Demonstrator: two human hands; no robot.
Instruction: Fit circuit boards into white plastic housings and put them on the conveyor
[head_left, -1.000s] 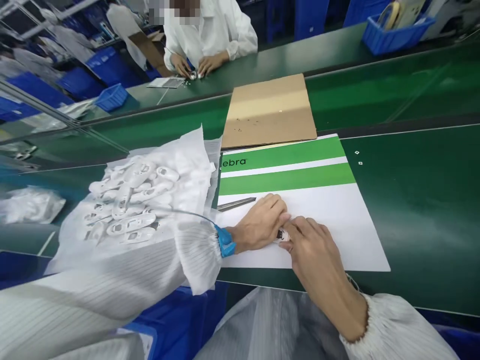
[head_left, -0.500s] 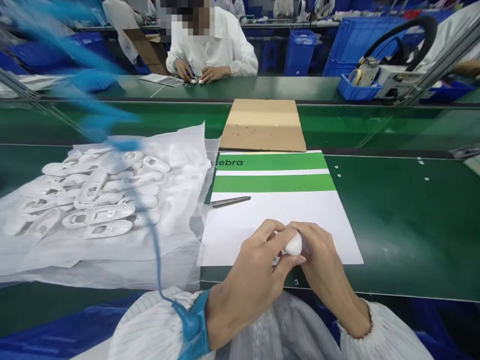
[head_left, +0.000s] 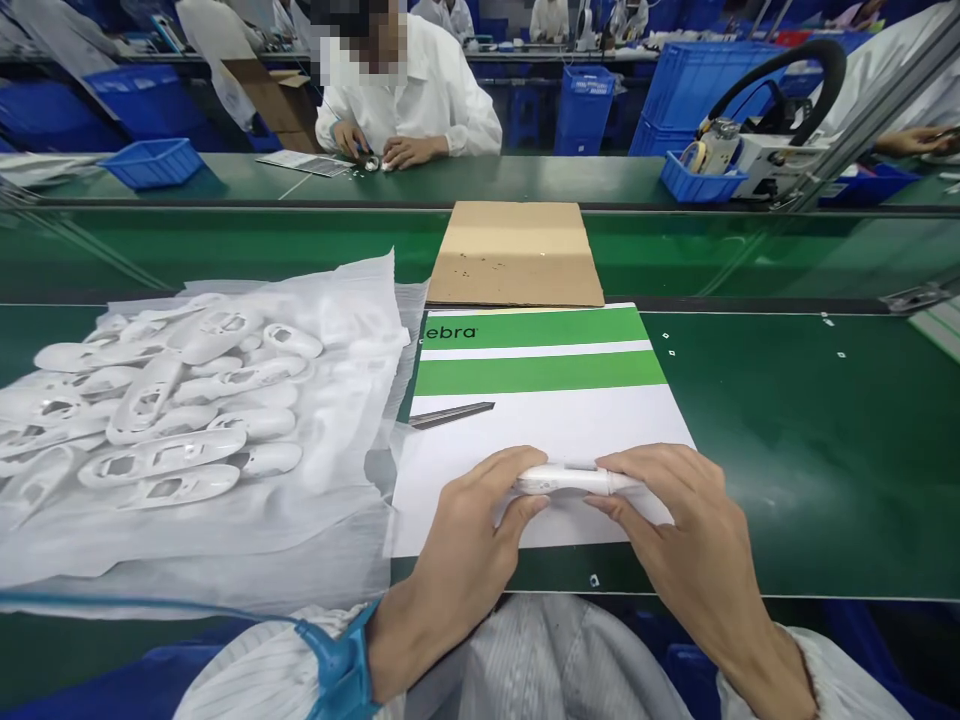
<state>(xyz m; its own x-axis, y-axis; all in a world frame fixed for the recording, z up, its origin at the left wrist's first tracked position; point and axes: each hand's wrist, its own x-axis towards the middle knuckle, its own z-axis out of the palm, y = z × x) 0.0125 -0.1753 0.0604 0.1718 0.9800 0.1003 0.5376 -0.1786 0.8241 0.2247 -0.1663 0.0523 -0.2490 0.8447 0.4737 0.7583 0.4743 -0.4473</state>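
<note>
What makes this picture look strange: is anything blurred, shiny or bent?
In the head view, the wide lens stretches the corners, so the metal rail leans; in the head view, the left hand, right hand and white plastic casing look sharp, without motion blur; in the head view, pale glare lies on the green bench.

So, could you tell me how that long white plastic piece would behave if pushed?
The long white plastic piece looks stiff rather than floppy, since it shows no bend where it is held. Its rounded body would probably roll across the printed sheet, and its smooth surface may be slippery.
</note>
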